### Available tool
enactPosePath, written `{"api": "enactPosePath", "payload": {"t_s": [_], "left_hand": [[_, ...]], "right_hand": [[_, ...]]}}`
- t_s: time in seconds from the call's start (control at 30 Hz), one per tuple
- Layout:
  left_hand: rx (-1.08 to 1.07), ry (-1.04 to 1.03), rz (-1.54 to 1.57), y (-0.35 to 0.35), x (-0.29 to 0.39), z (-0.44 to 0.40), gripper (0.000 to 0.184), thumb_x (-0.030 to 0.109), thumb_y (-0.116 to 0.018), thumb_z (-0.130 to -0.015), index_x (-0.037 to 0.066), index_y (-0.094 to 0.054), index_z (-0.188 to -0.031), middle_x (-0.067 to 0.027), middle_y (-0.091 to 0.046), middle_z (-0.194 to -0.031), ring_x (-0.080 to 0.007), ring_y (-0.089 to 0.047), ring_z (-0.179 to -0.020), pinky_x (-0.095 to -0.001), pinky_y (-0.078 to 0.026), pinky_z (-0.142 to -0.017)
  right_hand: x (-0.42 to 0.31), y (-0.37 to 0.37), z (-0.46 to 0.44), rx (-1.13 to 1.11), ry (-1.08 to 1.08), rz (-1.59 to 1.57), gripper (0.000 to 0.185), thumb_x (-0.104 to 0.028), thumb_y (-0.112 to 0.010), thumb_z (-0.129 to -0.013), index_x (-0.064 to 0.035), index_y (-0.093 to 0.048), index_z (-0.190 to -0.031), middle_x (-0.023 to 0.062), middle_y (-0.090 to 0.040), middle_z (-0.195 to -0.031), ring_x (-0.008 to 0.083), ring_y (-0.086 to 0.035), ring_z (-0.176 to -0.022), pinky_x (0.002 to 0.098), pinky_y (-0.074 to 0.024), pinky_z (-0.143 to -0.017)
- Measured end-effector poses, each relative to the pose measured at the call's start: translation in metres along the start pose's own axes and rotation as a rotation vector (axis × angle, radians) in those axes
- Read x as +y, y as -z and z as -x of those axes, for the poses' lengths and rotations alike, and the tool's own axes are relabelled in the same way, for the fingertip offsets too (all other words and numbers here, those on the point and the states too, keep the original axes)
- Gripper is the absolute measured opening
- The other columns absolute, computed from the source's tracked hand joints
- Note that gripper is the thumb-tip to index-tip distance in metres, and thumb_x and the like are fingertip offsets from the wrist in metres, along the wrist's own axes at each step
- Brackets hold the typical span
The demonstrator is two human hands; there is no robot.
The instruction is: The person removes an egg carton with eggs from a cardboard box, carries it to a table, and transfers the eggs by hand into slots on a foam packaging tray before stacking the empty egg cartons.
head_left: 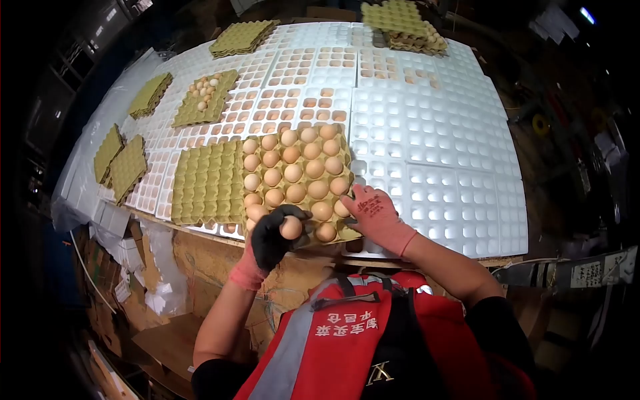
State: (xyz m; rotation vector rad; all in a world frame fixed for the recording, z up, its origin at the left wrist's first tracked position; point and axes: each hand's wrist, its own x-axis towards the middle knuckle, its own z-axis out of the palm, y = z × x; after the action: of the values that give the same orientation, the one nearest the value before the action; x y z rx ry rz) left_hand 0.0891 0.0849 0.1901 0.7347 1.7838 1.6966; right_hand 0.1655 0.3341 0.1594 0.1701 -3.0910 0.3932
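A pulp egg tray (351,233) full of brown eggs lies at the table's near edge. My left hand (267,243), in a pink glove with a black palm, is turned palm up at its lower left corner. Its fingers curl around one brown egg (291,227). My right hand (373,212), in a matching glove with its pink back showing, reaches over the tray's right edge. Its thumb and fingers close around an egg (342,209) at that edge, partly hidden by them. An empty pulp tray (208,180) adjoins the full one on the left.
White molded panels with square pockets (433,133) cover the table. Another tray (190,117) holding several eggs lies farther back. Stacks of pulp trays stand at the left (129,167), far left (150,95), back (243,38) and back right (395,18).
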Motion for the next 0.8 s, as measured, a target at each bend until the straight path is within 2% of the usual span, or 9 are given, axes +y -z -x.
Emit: {"api": "enactPosePath", "payload": {"t_s": [0.07,0.17,0.3,0.37,0.47,0.5,0.53,0.67,0.8], "left_hand": [[-0.087,0.387,0.089,-0.016,0.01,-0.008,0.028,0.016,-0.06,-0.093,0.004,-0.058,-0.118,-0.0072,-0.061,-0.111,-0.0165,-0.059,-0.098,-0.0303,-0.049,-0.083],[-0.185,-0.179,-1.3,-0.052,0.008,-0.005,0.038,0.017,-0.068,-0.083,0.008,-0.058,-0.118,-0.0122,-0.057,-0.112,-0.0275,-0.058,-0.103,-0.0375,-0.047,-0.086],[-0.187,-0.126,-1.351,-0.056,0.008,-0.015,0.037,0.021,-0.071,-0.08,0.01,-0.057,-0.112,-0.0114,-0.056,-0.107,-0.0305,-0.058,-0.101,-0.0406,-0.047,-0.082],[-0.059,-0.009,-1.037,-0.051,0.023,-0.019,0.039,0.016,-0.079,-0.075,0.008,-0.06,-0.107,-0.009,-0.062,-0.097,-0.0252,-0.063,-0.091,-0.0379,-0.051,-0.079],[0.196,0.299,-0.253,-0.056,0.045,-0.028,0.035,0.01,-0.081,-0.077,0.003,-0.065,-0.107,-0.0025,-0.067,-0.102,-0.0099,-0.06,-0.095,-0.0279,-0.05,-0.086],[0.179,0.372,-0.173,-0.066,0.045,-0.039,0.034,0.009,-0.079,-0.076,0.003,-0.066,-0.107,-0.0046,-0.065,-0.098,-0.0147,-0.061,-0.088,-0.0307,-0.051,-0.082],[0.111,0.242,-0.378,-0.085,0.049,-0.053,0.036,0.01,-0.079,-0.075,0.002,-0.065,-0.107,-0.0059,-0.064,-0.097,-0.0172,-0.062,-0.087,-0.0326,-0.052,-0.081],[-0.146,-0.263,-1.361,-0.16,0.009,-0.143,0.041,0.018,-0.078,-0.072,0.005,-0.064,-0.109,-0.0122,-0.062,-0.097,-0.029,-0.064,-0.094,-0.0384,-0.052,-0.079],[-0.576,0.006,-1.965,-0.177,-0.073,-0.225,0.034,0.024,-0.071,-0.079,0.011,-0.066,-0.11,-0.0113,-0.064,-0.099,-0.0282,-0.064,-0.098,-0.0367,-0.05,-0.081]], "right_hand": [[0.01,0.008,0.0,0.03,-0.077,-0.195,0.06,-0.029,-0.081,-0.072,-0.0105,-0.061,-0.125,0.015,-0.058,-0.111,0.0292,-0.061,-0.102,0.0405,-0.0511,-0.087],[0.05,0.03,0.004,0.057,-0.538,-1.176,0.052,-0.034,-0.079,-0.073,-0.0061,-0.069,-0.117,0.0182,-0.066,-0.112,0.0291,-0.067,-0.101,0.0405,-0.0521,-0.091],[0.132,-0.047,-0.042,0.249,-0.526,-0.655,0.052,-0.035,-0.075,-0.076,-0.0112,-0.067,-0.122,0.0128,-0.065,-0.118,0.029,-0.064,-0.108,0.0396,-0.0513,-0.093],[0.136,-0.054,-0.062,-0.016,-0.495,-0.42,0.057,-0.039,-0.069,-0.079,-0.0139,-0.061,-0.13,0.0075,-0.06,-0.125,0.0279,-0.06,-0.115,0.0404,-0.0475,-0.098],[0.15,-0.047,-0.069,0.01,-0.379,-0.334,0.052,-0.04,-0.069,-0.084,-0.0089,-0.061,-0.124,0.0129,-0.056,-0.12,0.031,-0.056,-0.114,0.0414,-0.0484,-0.095],[0.157,-0.056,-0.065,0.034,-0.3,-0.229,0.052,-0.042,-0.069,-0.085,-0.0069,-0.06,-0.123,0.0153,-0.055,-0.118,0.033,-0.054,-0.115,0.0421,-0.0487,-0.094],[0.16,-0.064,-0.063,-0.103,-0.265,-0.101,0.048,-0.039,-0.065,-0.09,-0.0054,-0.056,-0.123,0.0174,-0.053,-0.117,0.0343,-0.051,-0.115,0.0439,-0.0476,-0.094],[0.167,-0.064,-0.022,0.201,-0.351,-0.226,0.045,-0.033,-0.063,-0.092,-0.0064,-0.053,-0.127,0.0187,-0.052,-0.119,0.0346,-0.052,-0.115,0.0451,-0.0473,-0.094],[0.179,-0.047,0.037,0.236,-0.381,-0.375,0.035,-0.029,-0.064,-0.089,-0.01,-0.06,-0.119,0.0135,-0.055,-0.12,0.0337,-0.055,-0.113,0.046,-0.0483,-0.092]]}}
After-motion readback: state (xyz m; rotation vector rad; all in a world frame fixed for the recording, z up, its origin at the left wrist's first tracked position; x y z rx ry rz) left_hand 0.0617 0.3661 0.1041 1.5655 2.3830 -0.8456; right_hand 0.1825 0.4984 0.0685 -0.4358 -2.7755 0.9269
